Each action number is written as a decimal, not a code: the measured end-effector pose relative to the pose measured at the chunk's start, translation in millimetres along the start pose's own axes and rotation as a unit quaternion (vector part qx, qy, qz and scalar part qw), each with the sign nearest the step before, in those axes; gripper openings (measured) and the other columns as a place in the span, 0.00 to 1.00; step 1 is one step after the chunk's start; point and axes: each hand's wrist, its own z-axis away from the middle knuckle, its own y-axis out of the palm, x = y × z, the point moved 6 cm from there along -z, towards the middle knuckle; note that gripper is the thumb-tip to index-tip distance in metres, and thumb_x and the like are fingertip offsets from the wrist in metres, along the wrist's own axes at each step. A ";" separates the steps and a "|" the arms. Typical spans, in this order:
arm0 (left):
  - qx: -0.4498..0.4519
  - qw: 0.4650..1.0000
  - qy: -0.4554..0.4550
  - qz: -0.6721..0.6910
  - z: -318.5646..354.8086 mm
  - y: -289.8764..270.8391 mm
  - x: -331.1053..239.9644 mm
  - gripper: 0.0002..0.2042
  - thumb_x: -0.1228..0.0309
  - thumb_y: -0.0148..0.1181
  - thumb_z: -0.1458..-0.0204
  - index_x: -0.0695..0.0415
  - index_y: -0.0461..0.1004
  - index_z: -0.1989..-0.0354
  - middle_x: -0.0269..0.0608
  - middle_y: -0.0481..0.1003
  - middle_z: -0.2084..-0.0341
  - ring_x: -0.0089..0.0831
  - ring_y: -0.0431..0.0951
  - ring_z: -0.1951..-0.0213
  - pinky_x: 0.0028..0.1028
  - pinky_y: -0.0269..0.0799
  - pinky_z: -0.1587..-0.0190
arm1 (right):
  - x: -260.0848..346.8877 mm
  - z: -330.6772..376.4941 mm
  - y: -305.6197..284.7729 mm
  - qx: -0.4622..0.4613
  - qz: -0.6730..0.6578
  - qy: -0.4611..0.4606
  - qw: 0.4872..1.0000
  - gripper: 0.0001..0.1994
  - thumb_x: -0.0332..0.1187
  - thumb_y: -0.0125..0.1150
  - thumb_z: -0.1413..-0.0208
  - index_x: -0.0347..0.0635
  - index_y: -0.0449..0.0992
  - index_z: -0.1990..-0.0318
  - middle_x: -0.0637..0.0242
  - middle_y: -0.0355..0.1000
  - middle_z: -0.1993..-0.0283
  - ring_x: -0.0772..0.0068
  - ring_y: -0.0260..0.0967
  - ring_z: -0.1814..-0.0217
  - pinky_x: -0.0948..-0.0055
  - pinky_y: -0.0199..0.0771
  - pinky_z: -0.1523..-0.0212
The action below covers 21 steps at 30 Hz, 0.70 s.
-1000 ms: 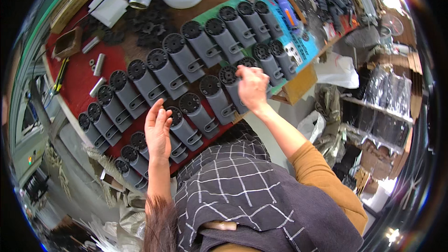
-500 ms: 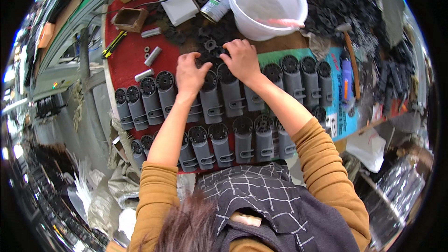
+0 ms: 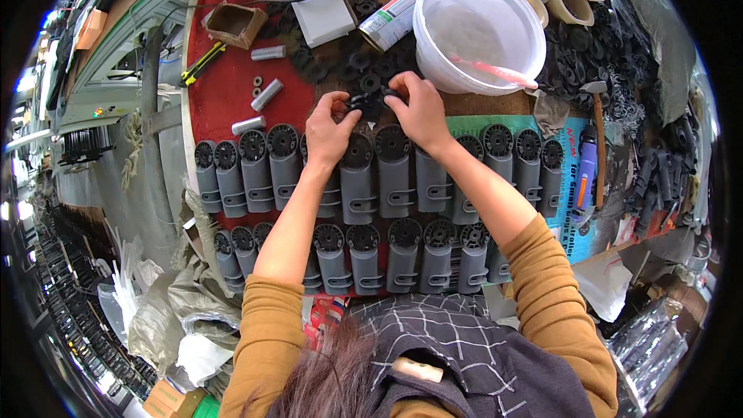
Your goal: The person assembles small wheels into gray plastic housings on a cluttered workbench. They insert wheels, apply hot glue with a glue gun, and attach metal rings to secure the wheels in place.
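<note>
My left hand [image 3: 329, 131] and my right hand [image 3: 422, 114] are close together above the far row of grey tubes. The left thumb and fingers pinch a small black plastic part [image 3: 358, 101]. At my right fingertips is another dark piece [image 3: 392, 94]; whether the two pieces are joined, I cannot tell. Just beyond lies a pile of round black plastic parts [image 3: 371, 81]. Grey tubes with round black end pieces [image 3: 393, 166] stand in a row beneath my hands. A second row of such tubes [image 3: 404, 259] stands nearer, partly covered by my left forearm.
A white bucket [image 3: 433, 46] stands behind my right hand, beside a spray can [image 3: 391, 15]. Metal cylinders [image 3: 267, 96], a yellow cutter knife [image 3: 203, 66] and a small brown box [image 3: 234, 25] lie left. A hammer [image 3: 598, 135] and a purple tool [image 3: 586, 166] lie right.
The whole view has shifted, so the bench appears lower and farther right. My fingers have drawn in around the small black parts, which now show between both hands.
</note>
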 end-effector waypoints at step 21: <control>0.003 0.752 -0.244 0.612 79.2 -8.3 -26.8 0.18 0.54 0.46 0.34 0.58 0.69 0.52 0.39 0.75 0.60 0.30 0.76 0.58 0.31 0.75 0.53 | 102.7 64.2 -1.6 0.059 -0.132 0.097 0.985 0.16 0.28 0.69 0.57 0.38 0.71 0.61 0.60 0.71 0.68 0.60 0.66 0.61 0.64 0.68 0.58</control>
